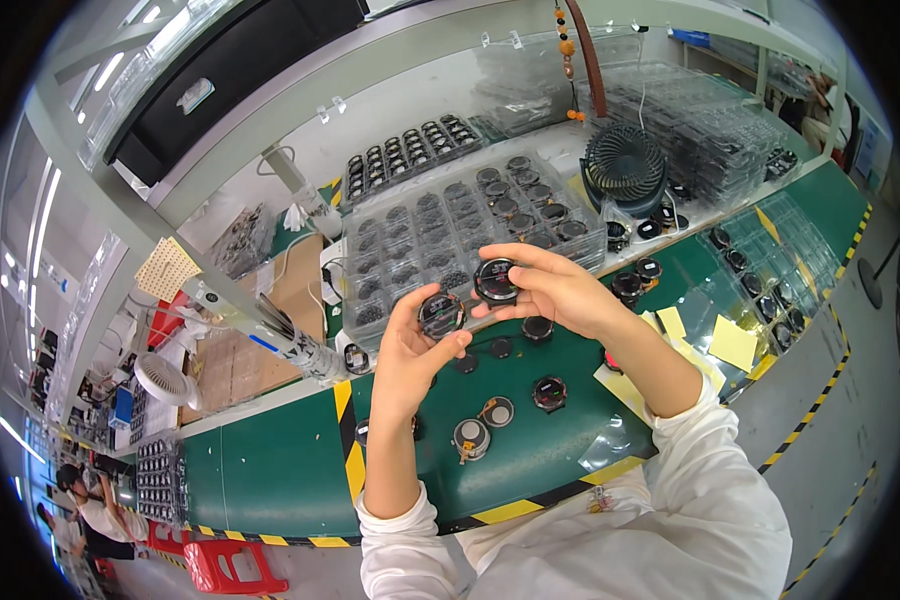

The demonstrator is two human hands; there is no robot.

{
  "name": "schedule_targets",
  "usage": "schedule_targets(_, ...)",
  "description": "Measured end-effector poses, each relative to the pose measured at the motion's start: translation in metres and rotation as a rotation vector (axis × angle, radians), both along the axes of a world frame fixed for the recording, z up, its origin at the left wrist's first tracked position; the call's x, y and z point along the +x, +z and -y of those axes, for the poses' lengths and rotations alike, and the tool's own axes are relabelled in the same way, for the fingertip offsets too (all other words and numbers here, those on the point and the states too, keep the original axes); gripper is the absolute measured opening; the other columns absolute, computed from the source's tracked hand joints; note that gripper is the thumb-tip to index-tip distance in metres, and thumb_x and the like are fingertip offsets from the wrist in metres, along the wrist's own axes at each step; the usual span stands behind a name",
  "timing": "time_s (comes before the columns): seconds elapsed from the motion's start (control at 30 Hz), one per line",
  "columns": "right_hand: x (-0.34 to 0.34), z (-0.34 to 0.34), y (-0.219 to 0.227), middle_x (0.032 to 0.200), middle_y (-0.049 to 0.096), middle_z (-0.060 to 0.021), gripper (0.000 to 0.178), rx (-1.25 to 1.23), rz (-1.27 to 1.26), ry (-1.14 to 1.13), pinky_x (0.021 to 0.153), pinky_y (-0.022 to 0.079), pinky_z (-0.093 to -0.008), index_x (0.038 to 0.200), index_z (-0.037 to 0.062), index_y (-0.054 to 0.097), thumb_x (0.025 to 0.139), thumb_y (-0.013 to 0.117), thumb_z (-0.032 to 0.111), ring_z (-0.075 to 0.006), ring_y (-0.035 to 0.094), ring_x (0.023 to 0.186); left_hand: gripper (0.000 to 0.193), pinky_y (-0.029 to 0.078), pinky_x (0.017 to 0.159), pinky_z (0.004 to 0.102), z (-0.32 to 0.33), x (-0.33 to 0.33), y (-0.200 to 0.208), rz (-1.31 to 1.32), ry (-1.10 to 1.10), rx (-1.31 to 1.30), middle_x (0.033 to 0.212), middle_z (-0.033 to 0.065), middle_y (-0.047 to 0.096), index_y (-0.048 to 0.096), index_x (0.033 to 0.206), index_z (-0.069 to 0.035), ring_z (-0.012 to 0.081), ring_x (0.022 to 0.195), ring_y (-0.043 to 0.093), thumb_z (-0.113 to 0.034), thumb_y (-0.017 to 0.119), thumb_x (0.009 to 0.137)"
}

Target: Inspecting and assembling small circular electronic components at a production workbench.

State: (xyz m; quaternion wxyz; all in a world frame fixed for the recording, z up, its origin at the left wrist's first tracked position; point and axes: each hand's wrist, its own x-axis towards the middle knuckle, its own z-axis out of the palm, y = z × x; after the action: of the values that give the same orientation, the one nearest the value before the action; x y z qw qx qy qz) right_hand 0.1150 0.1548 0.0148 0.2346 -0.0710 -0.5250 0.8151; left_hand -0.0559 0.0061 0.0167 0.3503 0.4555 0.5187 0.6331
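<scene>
My left hand [408,362] is closed on a round dark watch part [441,315], gripping it by the rim between thumb and fingers. Close beside it, my right hand [560,292] pinches a round black watch case [494,281], its face toward me. Both are held up over the green mat [290,455]. Beneath lie a dark watch case [549,393], two round silver-backed watch parts with orange flex strips, one of them a watch screen [471,438], and small dark discs [501,347]. Another dark watch case [537,328] sits just below my right hand.
Behind my hands stands a clear compartment tray [375,315] holding many small parts. A black fan [624,168] is at the back right, near stacked clear trays [705,125]. Yellow sticky notes [733,343] lie right. A metal post [305,352] rises at the left.
</scene>
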Motion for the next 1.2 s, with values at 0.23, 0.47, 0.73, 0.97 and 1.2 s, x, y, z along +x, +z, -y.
schedule_targets(0.23,-0.002,0.002,0.004,0.115,0.065,-0.0153,0.038,0.115,0.072,-0.034,0.085,0.056,-0.031,0.14,0.0068,0.046,0.104,0.04,0.015,-0.0232,0.069,0.1,0.038,0.047,0.063,0.0285,0.003,-0.005,0.0,0.049,-0.077,-0.067,0.094,0.0107,0.063,0.047,0.132,0.002,0.0161,0.07,0.059,-0.012,0.052,0.098)
schedule_targets(0.47,-0.004,-0.001,-0.001,0.114,0.066,-0.0152,0.039,0.038,0.108,-0.01,0.085,0.055,-0.0343,0.139,0.0042,0.046,0.104,0.038,0.019,-0.026,0.068,0.101,0.038,0.047,0.062,0.0306,0.0,-0.009,-0.002,0.178,-0.124,-0.043,0.093,0.0115,0.062,0.049,0.13,0.002,0.0195,0.066,0.057,-0.022,0.037,0.103)
schedule_targets(0.73,-0.004,0.0,-0.002,0.117,0.063,-0.0138,0.041,0.029,0.076,-0.005,0.088,0.054,-0.0362,0.14,0.0033,0.045,0.103,0.037,0.02,-0.0283,0.067,0.104,0.038,0.047,0.062,0.0309,0.0,-0.01,-0.001,0.156,-0.108,-0.039,0.094,0.012,0.062,0.05,0.129,0.002,0.0194,0.067,0.057,-0.019,0.039,0.099)
schedule_targets(0.97,-0.004,0.005,0.0,0.117,0.062,-0.0124,0.045,0.084,0.106,-0.034,0.087,0.054,-0.0328,0.141,0.0016,0.041,0.1,0.05,0.014,-0.0253,0.067,0.104,0.034,0.046,0.06,0.0258,0.0,-0.005,0.0,0.056,-0.039,-0.059,0.093,0.0075,0.062,0.051,0.128,0.001,0.0126,0.068,0.057,-0.008,0.053,0.095)
schedule_targets(1.2,-0.009,0.01,-0.009,0.117,0.06,-0.0135,0.063,0.249,-0.066,-0.104,0.089,0.053,-0.0334,0.142,-0.002,0.036,0.087,0.066,-0.004,-0.0229,0.066,0.105,0.053,0.047,0.06,0.021,0.001,0.001,0.001,0.041,-0.037,-0.007,0.097,0.0062,0.062,0.046,0.134,0.0,0.0092,0.073,0.058,0.004,0.066,0.085)
